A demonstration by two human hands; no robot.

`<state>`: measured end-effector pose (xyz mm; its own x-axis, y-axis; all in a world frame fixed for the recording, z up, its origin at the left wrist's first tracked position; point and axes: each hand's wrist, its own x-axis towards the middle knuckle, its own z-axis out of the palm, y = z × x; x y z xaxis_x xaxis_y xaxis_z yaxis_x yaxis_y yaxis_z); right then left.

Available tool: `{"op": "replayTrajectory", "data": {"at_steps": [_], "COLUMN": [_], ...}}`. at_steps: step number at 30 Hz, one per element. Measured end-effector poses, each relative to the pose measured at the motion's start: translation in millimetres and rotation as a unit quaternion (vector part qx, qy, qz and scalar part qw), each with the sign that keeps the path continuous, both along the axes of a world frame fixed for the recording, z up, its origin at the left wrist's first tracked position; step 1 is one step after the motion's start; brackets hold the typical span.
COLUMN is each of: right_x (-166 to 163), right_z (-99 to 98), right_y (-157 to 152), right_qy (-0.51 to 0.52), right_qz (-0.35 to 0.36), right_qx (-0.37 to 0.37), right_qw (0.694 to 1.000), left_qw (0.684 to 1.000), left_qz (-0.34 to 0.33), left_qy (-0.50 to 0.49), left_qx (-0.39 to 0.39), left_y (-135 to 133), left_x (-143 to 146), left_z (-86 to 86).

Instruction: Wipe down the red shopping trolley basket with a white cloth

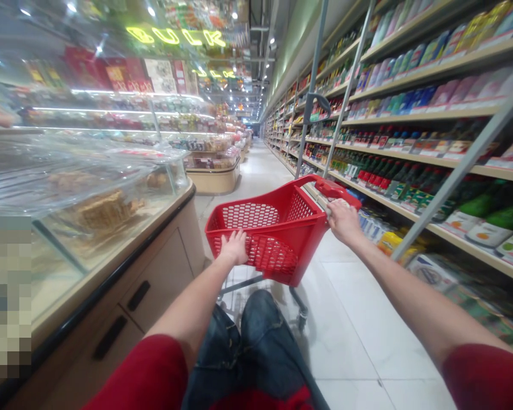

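Supermarket aisle, shelves (431, 114) on the right: left hand (235, 247) grips the red basket (277, 228) rim, right hand (344, 222) clasps its handle (331, 188).

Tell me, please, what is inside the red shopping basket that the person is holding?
Nothing shows inside the red basket: its perforated walls and the visible floor look bare. The near wall, gripped by the left hand, hides the near bottom corner. The right hand grips the rim.
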<state>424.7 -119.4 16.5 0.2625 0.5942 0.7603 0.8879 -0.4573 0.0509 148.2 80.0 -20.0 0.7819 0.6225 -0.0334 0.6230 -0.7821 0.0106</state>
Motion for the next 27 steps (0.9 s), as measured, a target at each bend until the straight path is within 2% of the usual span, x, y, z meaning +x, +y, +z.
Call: {"op": "replayTrajectory", "data": {"at_steps": [5, 8, 15, 18, 23, 27], "right_x": [-33.4, -44.7, -34.0, -21.9, -4.4, -11.6], "right_z": [-9.8, -12.3, -1.6, 0.3, -3.7, -9.0], "right_y": [30.2, 36.0, 24.6, 13.5, -4.8, -5.9], "right_qy": [0.01, 0.005, -0.013, -0.036, -0.057, -0.034], "right_qz": [0.056, 0.072, 0.111, 0.072, -0.048, -0.069], "right_qx": [-0.049, -0.062, -0.115, -0.11, -0.034, -0.019], "right_qw": [0.997, 0.995, 0.987, 0.991, 0.997, 0.997], "left_qw": [0.999, 0.999, 0.998, 0.998, 0.998, 0.999], "left_qz": [0.005, -0.011, -0.038, -0.043, -0.051, -0.044], "left_qy": [-0.043, -0.043, -0.038, -0.032, -0.026, -0.013], "left_qx": [0.019, 0.009, -0.016, -0.018, 0.005, 0.014], "left_y": [1.9, 1.0, 4.1, 4.5, -3.5, -11.2], "left_x": [4.5, 12.8, 32.5, 31.6, 24.0, 17.3], "left_z": [12.9, 17.4, 15.8, 11.2, -1.0, -8.9]}}
